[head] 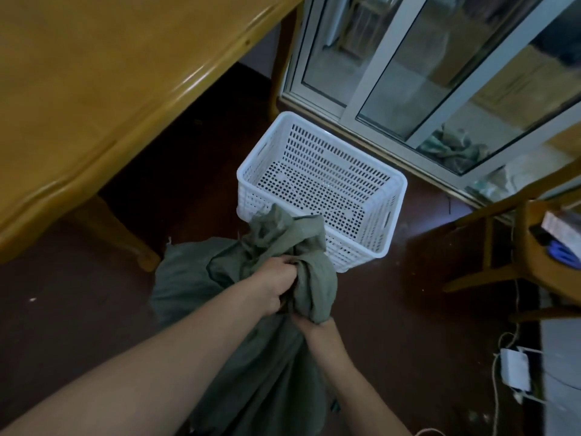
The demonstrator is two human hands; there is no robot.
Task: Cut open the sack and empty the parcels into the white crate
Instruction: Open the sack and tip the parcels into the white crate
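Although both hands are on the sack point(261, 357), the job looks barely begun, as far as I can judge. Nearest the camera, the green cloth runs up between the two forearms, soft and creased, with a bulkier part slumped on the dark floor point(78, 309) to the left. The right hand point(311, 324) is pushed into the cloth from below; a fold covers its fingers, so I cannot tell whether they grip or merely press. Just above it the left hand point(276, 286) is clenched round the bunched neck, holding it up, and the loose top flops over towards the crate. No cut shows in the fabric, no blade is in either hand, and no parcel is in sight; whatever the sack carries is hidden inside. Just beyond the neck the white crate point(361, 250) stands on the floor with no parcel in it, the sack's top overlapping its near corner in this view. So cutting and emptying both appear to be left. Off to the right, on a wooden chair point(503, 247), lies something blue-handled point(562, 253), perhaps scissors, too blurred to be sure. Farther off are the wooden table point(94, 73) at left and the sliding glass door point(440, 73) behind the crate
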